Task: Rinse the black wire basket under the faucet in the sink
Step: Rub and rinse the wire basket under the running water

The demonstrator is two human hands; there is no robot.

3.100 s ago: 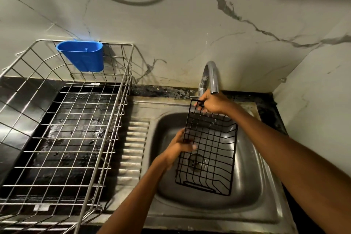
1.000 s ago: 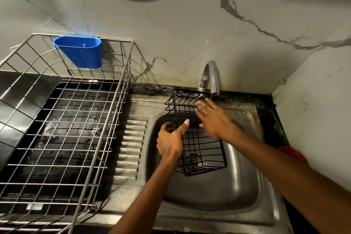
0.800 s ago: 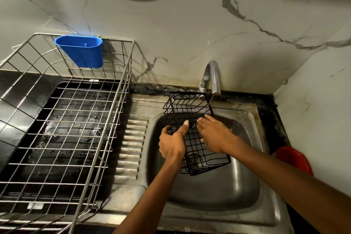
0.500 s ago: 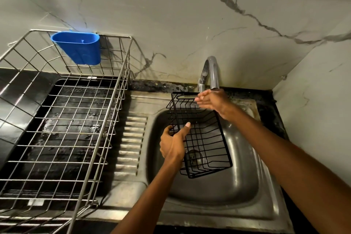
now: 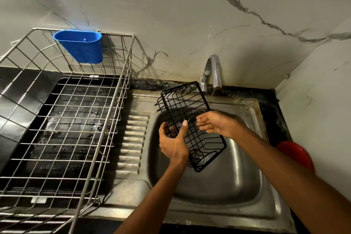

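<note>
The left hand [image 5: 173, 143] grips the tilted black wire basket [image 5: 191, 125] over the sink [image 5: 237, 186]; the right hand [image 5: 218, 124], fingers loose, seems to brush its wires.

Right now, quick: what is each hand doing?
Left hand: grips the left side of the black wire basket, thumb over the wires.
Right hand: open, fingers loosely extended beside the basket, gripping nothing.
</note>
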